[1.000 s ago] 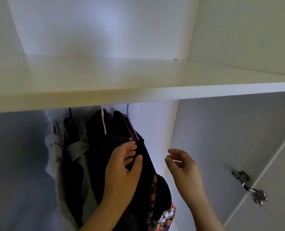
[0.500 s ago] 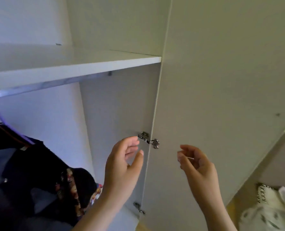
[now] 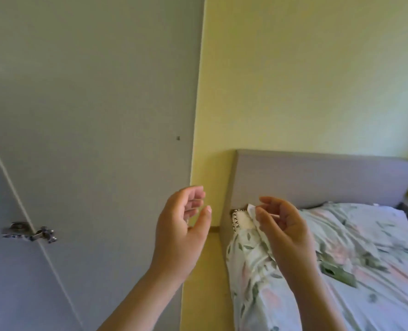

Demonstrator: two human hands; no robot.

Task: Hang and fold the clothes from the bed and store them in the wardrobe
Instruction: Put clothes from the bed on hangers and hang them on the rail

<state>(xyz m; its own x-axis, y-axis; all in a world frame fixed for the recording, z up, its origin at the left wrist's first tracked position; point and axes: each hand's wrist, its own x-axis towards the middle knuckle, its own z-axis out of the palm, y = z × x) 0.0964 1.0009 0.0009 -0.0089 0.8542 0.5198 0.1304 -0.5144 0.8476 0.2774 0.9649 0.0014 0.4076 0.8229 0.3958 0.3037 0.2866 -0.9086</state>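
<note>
Both hands are up in front of me with nothing in them. My left hand (image 3: 181, 235) is palm-in with the fingers loosely curled and the thumb apart from them, hovering in front of the free edge of the wardrobe door (image 3: 90, 115). My right hand (image 3: 286, 230) is the same deal: relaxed curl, no grip, held over the head-end left corner of the bed (image 3: 377, 235).

The door stands open and upright, long axis vertical, with its inner face toward me. Its metal hinge (image 3: 31, 232) sits on the left edge, where it meets the wardrobe body.

The bed runs lengthwise from the grey headboard (image 3: 317, 177) down toward the bottom right, under a crumpled floral cover. A pillow (image 3: 241, 219) with a zigzag-stitched edge is tucked into the corner against the headboard. Just behind my right fingertips is a strip of white fabric (image 3: 251, 208). Its corner points up at the headboard and the rest trails down along the bed's left edge. I honestly can't tell if my fingers touch it, or if it's a garment or just bedding. Further down the cover, near the middle, lies a flat dark green piece (image 3: 339, 274), too blurry to call. There's a yellow wall (image 3: 305, 68) behind it all.
</note>
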